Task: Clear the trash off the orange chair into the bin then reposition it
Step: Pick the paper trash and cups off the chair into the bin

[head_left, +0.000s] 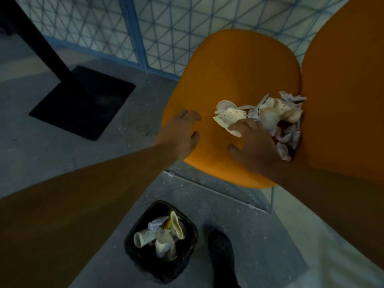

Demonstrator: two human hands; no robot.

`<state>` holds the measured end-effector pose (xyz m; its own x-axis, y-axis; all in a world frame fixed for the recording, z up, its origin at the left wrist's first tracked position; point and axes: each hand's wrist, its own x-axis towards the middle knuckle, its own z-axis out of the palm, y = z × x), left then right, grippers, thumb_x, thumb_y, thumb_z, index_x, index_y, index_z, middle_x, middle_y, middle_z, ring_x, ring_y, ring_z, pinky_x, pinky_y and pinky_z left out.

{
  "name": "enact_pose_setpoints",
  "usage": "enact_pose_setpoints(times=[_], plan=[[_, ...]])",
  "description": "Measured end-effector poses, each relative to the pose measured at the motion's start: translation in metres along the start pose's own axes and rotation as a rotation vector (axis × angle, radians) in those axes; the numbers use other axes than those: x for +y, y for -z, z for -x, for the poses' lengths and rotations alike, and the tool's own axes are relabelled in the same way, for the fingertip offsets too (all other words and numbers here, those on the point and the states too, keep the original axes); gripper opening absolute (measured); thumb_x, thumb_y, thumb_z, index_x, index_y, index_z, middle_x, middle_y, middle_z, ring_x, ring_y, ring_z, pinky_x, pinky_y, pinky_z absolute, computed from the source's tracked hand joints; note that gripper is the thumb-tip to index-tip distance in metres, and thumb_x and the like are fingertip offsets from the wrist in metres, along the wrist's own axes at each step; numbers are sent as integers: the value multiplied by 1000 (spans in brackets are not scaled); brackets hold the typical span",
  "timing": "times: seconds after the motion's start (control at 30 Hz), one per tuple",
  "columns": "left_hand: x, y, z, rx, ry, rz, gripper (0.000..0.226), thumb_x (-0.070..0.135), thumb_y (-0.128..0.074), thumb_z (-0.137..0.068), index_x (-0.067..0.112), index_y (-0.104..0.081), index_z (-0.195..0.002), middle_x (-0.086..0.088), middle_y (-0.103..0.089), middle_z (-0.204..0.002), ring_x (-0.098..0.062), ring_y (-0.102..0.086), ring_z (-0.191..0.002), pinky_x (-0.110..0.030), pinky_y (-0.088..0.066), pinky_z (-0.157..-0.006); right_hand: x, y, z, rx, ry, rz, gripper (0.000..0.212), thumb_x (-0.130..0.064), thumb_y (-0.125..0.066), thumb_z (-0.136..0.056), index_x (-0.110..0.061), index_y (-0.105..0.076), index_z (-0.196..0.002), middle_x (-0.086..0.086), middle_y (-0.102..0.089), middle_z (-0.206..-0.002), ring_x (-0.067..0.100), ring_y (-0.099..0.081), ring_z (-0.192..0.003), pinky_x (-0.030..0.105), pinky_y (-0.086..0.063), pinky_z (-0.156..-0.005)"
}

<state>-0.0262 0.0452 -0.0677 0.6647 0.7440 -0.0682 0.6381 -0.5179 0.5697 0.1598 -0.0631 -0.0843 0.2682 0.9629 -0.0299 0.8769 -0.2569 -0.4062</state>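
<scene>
The orange chair (234, 67) fills the upper right, its seat facing me and its backrest rising at the right edge. A pile of trash (276, 115), crushed paper cups, lids and crumpled paper, lies at the back of the seat against the backrest. My right hand (253, 144) reaches over the seat with fingers spread, touching a spotted flattened paper cup (228, 118) at the pile's front. My left hand (180, 134) hovers open over the seat's left edge, holding nothing. The black bin (143, 260) stands on the floor below the seat, with several crushed cups inside.
A black post on a square black base plate (83, 100) stands on the grey floor at the left. A blue lattice partition (162, 32) runs behind the chair. My dark shoe (222, 256) is beside the bin on the right.
</scene>
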Motion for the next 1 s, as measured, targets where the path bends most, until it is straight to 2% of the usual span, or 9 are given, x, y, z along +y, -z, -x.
enact_pose_setpoints(times=[0.13,0.2,0.27,0.4,0.53,0.63,0.73,0.87,1.0], plan=[[3,-31,-39,-5,67,34,44,25,-56,-94,23,-42,-136,-4,-41,-141,-29,-59,-96,-42,-51,-78,33,-1,-38,-30,-40,-59,81,-49,-64,-64,-23,-42,-137,5,-45,-135,31,-42,-122,48,-39,-96],[5,-44,-60,-8,72,13,49,27,-57,-93,23,-39,-139,-3,-40,-143,-27,-54,-112,-35,-47,-82,49,-7,-56,-62,1,-42,90,-50,-73,-64,-23,-36,-141,6,-44,-139,31,-40,-126,49,-34,-102],[7,-54,-83,-23,83,9,52,28,-56,-94,21,-38,-142,-4,-41,-144,-26,-47,-123,-36,-45,-91,62,-11,-72,-103,23,7,94,-51,-77,-64,-24,-32,-142,4,-45,-139,29,-38,-130,49,-27,-107],[4,-72,-124,-49,87,-1,45,28,-49,-98,17,-42,-141,-9,-46,-141,-29,-44,-127,-44,-43,-101,80,-11,-94,-155,51,46,87,-55,-72,-64,-27,-34,-137,1,-53,-132,26,-44,-127,51,-14,-115],[7,-85,-151,-64,120,-4,43,27,-46,-99,18,-43,-141,-8,-46,-141,-29,-43,-125,-46,-44,-100,100,7,-110,-90,96,-48,83,-53,-68,-58,-23,-43,-130,0,-54,-124,22,-44,-115,42,-33,-102],[10,-89,-162,-78,129,-62,46,29,-51,-97,18,-44,-141,-7,-46,-140,-30,-41,-123,-45,-42,-101,118,21,-121,-64,121,-114,78,-54,-62,-58,-22,-46,-127,2,-50,-123,22,-44,-111,36,-38,-87],[13,-93,-168,-89,159,-131,50,30,-57,-93,18,-45,-140,-8,-46,-134,-29,-43,-119,-43,-44,-98,129,28,-130,-10,102,-197,72,-50,-65,-62,-24,-46,-126,2,-48,-123,24,-46,-114,40,-44,-84],[18,-91,-178,-95,393,16,50,30,-67,-86,17,-51,-132,-12,-48,-128,-31,-51,-113,-46,-51,-92,132,25,-129,40,69,-241,71,-42,-72,-63,-23,-47,-127,2,-48,-125,24,-46,-115,40,-45,-83],[21,-91,-179,-120,462,-27,59,34,-71,-82,13,-46,-132,-11,-49,-130,-30,-45,-120,-44,-48,-95,130,21,-123,41,81,-249,73,-35,-81,-65,-22,-47,-129,2,-47,-127,20,-45,-116,37,-46,-83]])
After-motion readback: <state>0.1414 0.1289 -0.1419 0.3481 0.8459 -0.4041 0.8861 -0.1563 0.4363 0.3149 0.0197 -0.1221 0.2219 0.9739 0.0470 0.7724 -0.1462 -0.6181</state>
